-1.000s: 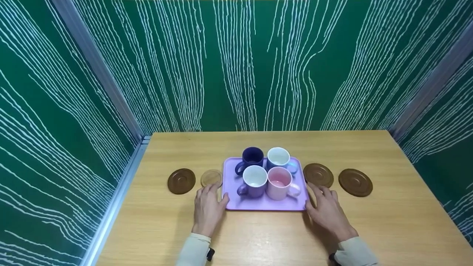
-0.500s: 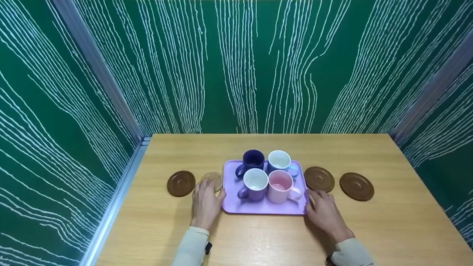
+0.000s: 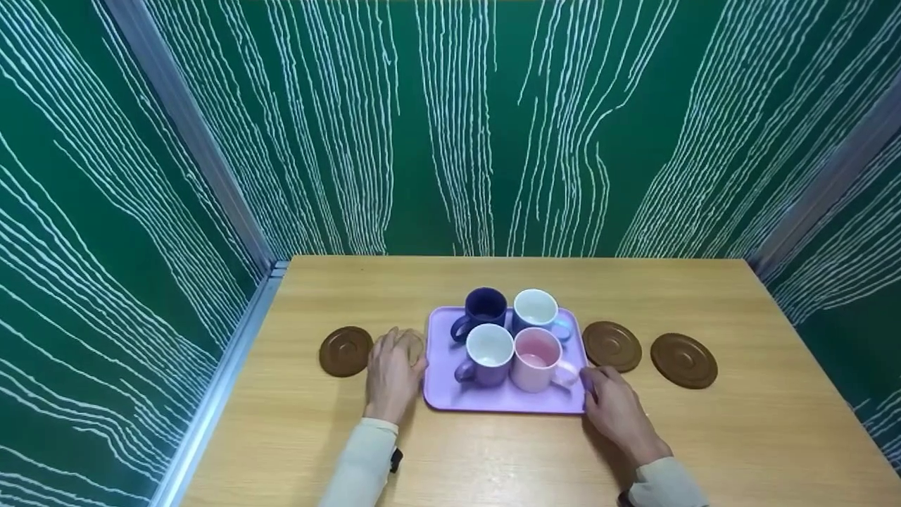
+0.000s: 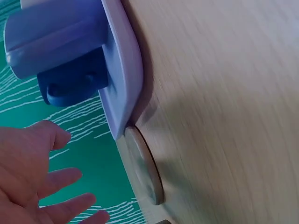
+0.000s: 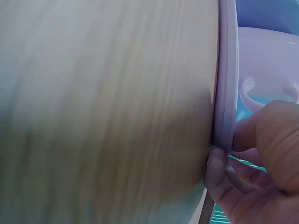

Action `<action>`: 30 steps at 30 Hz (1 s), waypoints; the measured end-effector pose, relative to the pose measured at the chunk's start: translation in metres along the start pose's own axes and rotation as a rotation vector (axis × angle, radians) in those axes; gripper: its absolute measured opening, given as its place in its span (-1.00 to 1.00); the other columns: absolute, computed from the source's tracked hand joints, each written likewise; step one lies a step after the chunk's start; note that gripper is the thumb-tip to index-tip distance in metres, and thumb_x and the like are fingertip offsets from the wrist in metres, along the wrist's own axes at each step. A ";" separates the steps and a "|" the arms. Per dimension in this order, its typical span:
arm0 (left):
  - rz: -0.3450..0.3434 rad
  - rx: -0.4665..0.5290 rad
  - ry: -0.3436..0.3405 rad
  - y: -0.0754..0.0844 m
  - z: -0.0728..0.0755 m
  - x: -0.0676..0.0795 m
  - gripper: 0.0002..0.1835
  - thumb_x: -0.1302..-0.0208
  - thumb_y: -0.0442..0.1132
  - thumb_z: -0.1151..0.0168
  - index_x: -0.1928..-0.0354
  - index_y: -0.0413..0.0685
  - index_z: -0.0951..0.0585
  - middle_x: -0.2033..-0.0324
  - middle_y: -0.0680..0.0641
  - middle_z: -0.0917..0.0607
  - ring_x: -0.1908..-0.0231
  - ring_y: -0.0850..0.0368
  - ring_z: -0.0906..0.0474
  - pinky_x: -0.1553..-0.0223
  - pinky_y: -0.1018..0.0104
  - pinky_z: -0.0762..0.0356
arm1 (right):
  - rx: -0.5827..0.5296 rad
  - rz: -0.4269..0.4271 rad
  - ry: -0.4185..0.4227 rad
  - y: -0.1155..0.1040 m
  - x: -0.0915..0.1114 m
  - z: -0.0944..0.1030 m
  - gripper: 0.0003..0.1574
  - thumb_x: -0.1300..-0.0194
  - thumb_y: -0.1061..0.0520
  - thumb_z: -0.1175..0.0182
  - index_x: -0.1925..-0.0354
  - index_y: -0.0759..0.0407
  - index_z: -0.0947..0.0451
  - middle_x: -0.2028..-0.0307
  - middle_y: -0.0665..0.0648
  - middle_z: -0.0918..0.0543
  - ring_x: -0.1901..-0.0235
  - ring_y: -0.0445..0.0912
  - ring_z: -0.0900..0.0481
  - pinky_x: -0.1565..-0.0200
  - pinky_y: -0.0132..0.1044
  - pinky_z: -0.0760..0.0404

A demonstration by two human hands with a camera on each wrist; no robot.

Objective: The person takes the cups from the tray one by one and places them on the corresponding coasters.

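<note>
Purple tray (image 3: 450, 396) — the right hand (image 3: 618, 408) pinches its right edge between thumb and fingers. A pink mug (image 3: 533, 374) stands on it just left of that pinch, with three more mugs (image 3: 488, 365) beyond. The left hand (image 3: 392, 377) has spread fingers — near a round, pale coaster (image 4: 145, 167).

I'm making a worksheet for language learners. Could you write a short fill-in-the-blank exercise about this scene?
1. The number of mugs on the tray is ____.
2. Gripping the tray's edge is the person's ____ hand.
3. The colour of the mug closest to that hand is ____.
4. The number of brown coasters on that hand's side of the tray is ____.

Missing words: four; right; pink; two.
</note>
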State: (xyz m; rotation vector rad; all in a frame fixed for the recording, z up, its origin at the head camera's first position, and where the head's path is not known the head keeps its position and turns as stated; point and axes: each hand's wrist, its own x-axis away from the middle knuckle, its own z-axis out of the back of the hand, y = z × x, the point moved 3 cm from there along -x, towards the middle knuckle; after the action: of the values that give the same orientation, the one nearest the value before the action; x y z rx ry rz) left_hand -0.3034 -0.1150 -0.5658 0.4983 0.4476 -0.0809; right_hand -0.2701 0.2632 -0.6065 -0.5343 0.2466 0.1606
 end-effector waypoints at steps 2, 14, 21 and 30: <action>-0.001 -0.007 -0.013 -0.002 -0.003 -0.003 -0.52 -0.12 -0.19 -0.50 -0.10 -0.20 -0.72 -0.19 -0.36 -0.64 -0.21 -0.35 -0.54 -0.31 -0.21 -0.44 | -0.002 -0.009 0.001 0.000 -0.001 0.000 -0.60 -0.29 0.38 -0.24 -0.10 0.44 -0.63 0.03 0.36 -0.63 0.03 0.27 -0.68 -0.07 0.22 -0.66; 0.015 -0.054 -0.150 -0.009 -0.022 -0.009 -0.50 -0.31 -0.16 -0.43 -0.25 -0.20 -0.65 -0.31 -0.38 -0.55 -0.31 -0.46 -0.43 -0.34 -0.35 -0.35 | -0.004 -0.039 -0.018 0.001 -0.003 -0.003 -0.57 -0.25 0.39 -0.22 -0.11 0.45 -0.61 0.01 0.31 -0.59 0.05 0.25 -0.68 -0.07 0.21 -0.66; 0.020 -0.024 -0.233 -0.012 -0.029 -0.008 -0.54 -0.39 -0.21 -0.31 -0.27 -0.24 -0.61 -0.35 -0.42 -0.49 -0.37 -0.49 -0.34 -0.35 -0.45 -0.26 | 0.000 -0.036 -0.031 0.002 -0.003 -0.003 -0.51 -0.24 0.39 -0.20 -0.15 0.46 -0.59 0.00 0.29 -0.56 0.04 0.23 -0.67 -0.09 0.20 -0.66; -0.029 -0.061 -0.263 -0.013 -0.033 -0.006 -0.57 -0.41 -0.28 -0.24 -0.25 -0.32 -0.59 -0.31 -0.44 -0.52 -0.34 -0.52 -0.37 -0.26 -0.48 -0.36 | 0.002 0.021 0.017 0.003 -0.003 -0.004 -0.52 -0.14 0.41 -0.22 -0.09 0.44 -0.63 0.06 0.28 -0.56 0.12 0.22 -0.68 0.00 0.19 -0.68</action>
State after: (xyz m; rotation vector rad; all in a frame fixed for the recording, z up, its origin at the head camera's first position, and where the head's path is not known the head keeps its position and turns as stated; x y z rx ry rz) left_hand -0.3242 -0.1108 -0.5945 0.4147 0.1993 -0.1586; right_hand -0.2746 0.2632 -0.6106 -0.5311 0.2691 0.1767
